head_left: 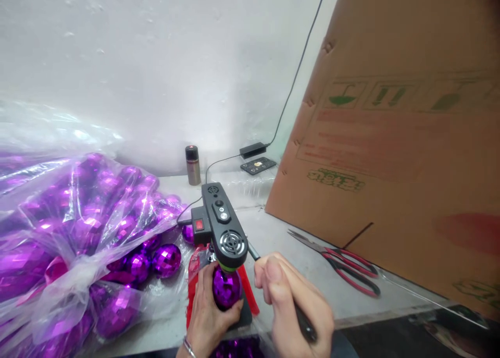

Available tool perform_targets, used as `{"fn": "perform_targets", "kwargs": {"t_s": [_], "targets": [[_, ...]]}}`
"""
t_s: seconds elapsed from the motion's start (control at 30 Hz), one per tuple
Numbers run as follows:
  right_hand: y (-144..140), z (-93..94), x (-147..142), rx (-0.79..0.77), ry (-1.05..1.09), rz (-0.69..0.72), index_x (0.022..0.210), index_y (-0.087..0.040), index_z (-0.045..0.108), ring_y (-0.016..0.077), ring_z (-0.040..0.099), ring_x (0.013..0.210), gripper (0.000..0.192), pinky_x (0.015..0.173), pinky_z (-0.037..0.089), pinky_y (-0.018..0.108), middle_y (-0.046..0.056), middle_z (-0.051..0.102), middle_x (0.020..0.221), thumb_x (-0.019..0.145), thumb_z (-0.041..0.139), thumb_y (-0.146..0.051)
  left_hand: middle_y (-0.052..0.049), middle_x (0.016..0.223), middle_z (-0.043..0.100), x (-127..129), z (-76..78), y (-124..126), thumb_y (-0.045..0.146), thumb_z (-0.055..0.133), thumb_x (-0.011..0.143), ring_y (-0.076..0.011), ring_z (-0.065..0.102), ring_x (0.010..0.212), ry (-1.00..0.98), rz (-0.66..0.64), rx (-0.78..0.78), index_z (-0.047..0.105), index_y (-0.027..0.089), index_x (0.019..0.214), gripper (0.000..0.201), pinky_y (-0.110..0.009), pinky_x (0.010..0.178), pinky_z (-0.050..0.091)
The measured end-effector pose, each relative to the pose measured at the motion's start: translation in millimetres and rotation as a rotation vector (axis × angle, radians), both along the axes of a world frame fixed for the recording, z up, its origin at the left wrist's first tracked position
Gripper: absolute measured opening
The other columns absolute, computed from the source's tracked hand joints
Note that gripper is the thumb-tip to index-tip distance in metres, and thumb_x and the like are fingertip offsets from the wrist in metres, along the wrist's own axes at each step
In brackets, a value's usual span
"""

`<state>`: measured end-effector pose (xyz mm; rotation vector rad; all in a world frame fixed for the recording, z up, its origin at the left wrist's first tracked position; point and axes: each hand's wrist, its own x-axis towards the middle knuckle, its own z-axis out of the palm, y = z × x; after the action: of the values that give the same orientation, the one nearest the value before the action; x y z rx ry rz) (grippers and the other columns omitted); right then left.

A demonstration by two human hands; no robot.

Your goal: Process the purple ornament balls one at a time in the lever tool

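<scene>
Your left hand (207, 311): fingers wrapped round purple faceted ball (225, 287) under black machine head (224, 225). Your right hand (291, 300): fingers pinching dark tool (304, 324), tip near ball. Red-handled scissors (344, 267) on counter (281, 243). Cardboard box (390, 139): green handling symbols, print unreadable. Bagged purple balls (78, 227) left.

Left grip (209, 311) cupped, right grip (291, 300) clenched.

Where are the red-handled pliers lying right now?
In the head view, the red-handled pliers lie on the table right of the right hand, at the foot of the leaning cardboard box.
</scene>
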<state>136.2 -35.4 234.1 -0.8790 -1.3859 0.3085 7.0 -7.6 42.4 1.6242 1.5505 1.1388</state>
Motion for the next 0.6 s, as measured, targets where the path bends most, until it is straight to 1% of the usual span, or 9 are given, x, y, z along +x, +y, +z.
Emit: {"fn": "perform_targets", "kwargs": {"t_s": [0.07, 0.13, 0.2, 0.27, 0.37, 0.43, 0.5, 0.53, 0.6], "targets": [[1, 1.1, 1, 0.008, -0.014, -0.001, 0.076, -0.023, 0.044, 0.0090, 0.050, 0.060, 0.039, 0.057, 0.039, 0.025, -0.004, 0.048, 0.068, 0.113, 0.045, -0.011, -0.021, 0.142, 0.072, -7, 0.1, -2, 0.048, 0.085, 0.070, -0.0450, 0.071, 0.134, -0.042, 0.013, -0.048, 0.056, 0.017, 0.148, 0.089, -0.064, 0.118, 0.056], [2, 2.6, 1, -0.006, 0.014, -0.036, 0.074, -0.023, 0.044, 0.0094, 0.049, 0.059, 0.041, 0.056, 0.038, 0.026, -0.003, 0.047, 0.067, 0.113, 0.045, -0.012, -0.021, 0.146, 0.071, -20, 0.1, -4, 0.049, 0.085, 0.071, -0.0446, 0.070, 0.137, -0.103, 0.045, -0.078, 0.054, 0.017, 0.148, 0.089, -0.065, 0.121, 0.054], [2, 3.8, 1, -0.002, 0.013, -0.041, 0.073, -0.023, 0.045, 0.0094, 0.049, 0.059, 0.041, 0.056, 0.038, 0.026, -0.003, 0.048, 0.066, 0.113, 0.046, -0.011, -0.021, 0.148, 0.071, -35, 0.6, -6, 0.052, 0.086, 0.074, -0.0423, 0.070, 0.139, -0.221, 0.064, -0.101, 0.056, 0.019, 0.145, 0.084, -0.061, 0.121, 0.054], [2, 4.6, 1, 0.016, -0.010, -0.020, 0.074, -0.023, 0.046, 0.0091, 0.052, 0.059, 0.039, 0.056, 0.040, 0.025, -0.004, 0.049, 0.067, 0.111, 0.047, -0.008, -0.019, 0.145, 0.073, -48, 2.8, -8, 0.059, 0.084, 0.078, -0.0408, 0.071, 0.138, -0.376, 0.108, -0.143, 0.058, 0.019, 0.142, 0.080, -0.056, 0.119, 0.057], [1, 5.0, 2, 0.019, -0.023, -0.020, 0.076, -0.023, 0.044, 0.0087, 0.053, 0.061, 0.038, 0.058, 0.041, 0.023, -0.004, 0.050, 0.067, 0.109, 0.046, -0.005, -0.019, 0.146, 0.075, -57, 7.8, -10, 0.068, 0.083, 0.077, -0.0426, 0.069, 0.139, -0.502, 0.168, -0.213, 0.061, 0.020, 0.142, 0.084, -0.055, 0.118, 0.059], [1, 4.8, 2, 0.015, -0.023, -0.022, 0.076, -0.023, 0.043, 0.0085, 0.053, 0.061, 0.038, 0.058, 0.041, 0.023, -0.004, 0.050, 0.067, 0.110, 0.046, -0.005, -0.020, 0.152, 0.072, -55, 9.6, -9, 0.068, 0.084, 0.076, -0.0435, 0.064, 0.146, -0.504, 0.154, -0.204, 0.063, 0.019, 0.143, 0.085, -0.056, 0.124, 0.053], [2, 4.5, 2, 0.023, -0.030, -0.017, 0.076, -0.023, 0.043, 0.0089, 0.052, 0.060, 0.039, 0.057, 0.041, 0.023, -0.004, 0.049, 0.067, 0.110, 0.045, -0.006, -0.020, 0.159, 0.066, -51, 8.7, -8, 0.067, 0.085, 0.077, -0.0433, 0.058, 0.153, -0.474, 0.122, -0.158, 0.064, 0.019, 0.143, 0.084, -0.058, 0.132, 0.044], [3, 4.4, 2, 0.027, -0.035, -0.016, 0.075, -0.023, 0.043, 0.0091, 0.052, 0.059, 0.039, 0.056, 0.041, 0.023, -0.004, 0.048, 0.066, 0.110, 0.045, -0.006, -0.020, 0.163, 0.063, -48, 7.6, -7, 0.065, 0.085, 0.078, -0.0430, 0.055, 0.156, -0.439, 0.104, -0.130, 0.064, 0.019, 0.144, 0.083, -0.059, 0.134, 0.040], [4, 3.9, 2, 0.025, -0.042, -0.022, 0.075, -0.023, 0.043, 0.0093, 0.051, 0.058, 0.039, 0.055, 0.041, 0.024, -0.004, 0.047, 0.065, 0.110, 0.046, -0.007, -0.020, 0.166, 0.060, -44, 5.0, -7, 0.060, 0.086, 0.080, -0.0430, 0.052, 0.159, -0.330, 0.065, -0.096, 0.064, 0.021, 0.146, 0.080, -0.060, 0.135, 0.039]]}}
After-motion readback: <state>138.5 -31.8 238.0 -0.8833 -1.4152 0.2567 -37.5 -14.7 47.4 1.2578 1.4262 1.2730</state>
